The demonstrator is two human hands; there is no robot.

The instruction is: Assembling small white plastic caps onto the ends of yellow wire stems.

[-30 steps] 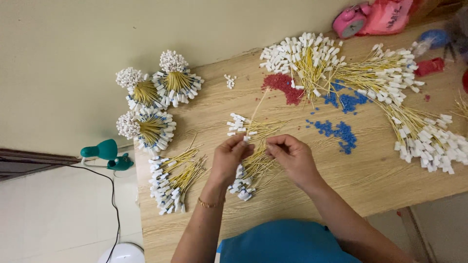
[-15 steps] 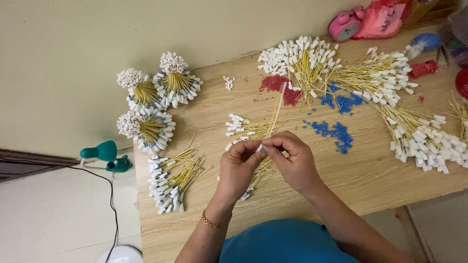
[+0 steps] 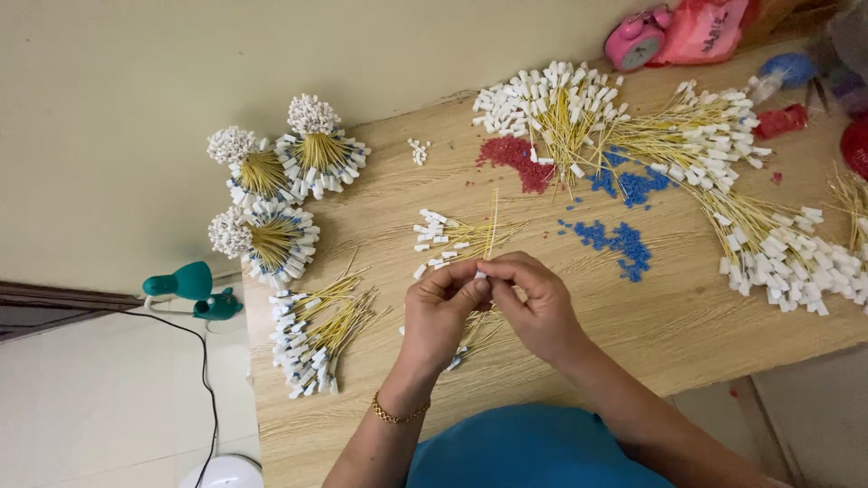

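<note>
My left hand point(image 3: 440, 312) and my right hand point(image 3: 535, 305) meet over the middle of the wooden table point(image 3: 687, 316). Their fingertips pinch one thin yellow wire point(image 3: 492, 224) with a small white plug at its near end; the wire points away from me. A small loose pile of yellow wires with white plugs point(image 3: 443, 239) lies just beyond the hands. More yellow wires point(image 3: 470, 336) show under my left wrist, partly hidden. A gold bracelet circles my left wrist.
Bundled wire fans point(image 3: 280, 199) stand at the table's left end, a flat bunch point(image 3: 316, 330) nearer me. Large heaps of plugged wires point(image 3: 687, 145) spread across the far right. Red beads point(image 3: 515, 158) and blue beads point(image 3: 619, 239) lie scattered. A pink clock point(image 3: 637, 41) sits far back.
My hands rose from the wire pile near the table edge and came together, lifting one yellow wire; the fingertips now pinch its white end.
</note>
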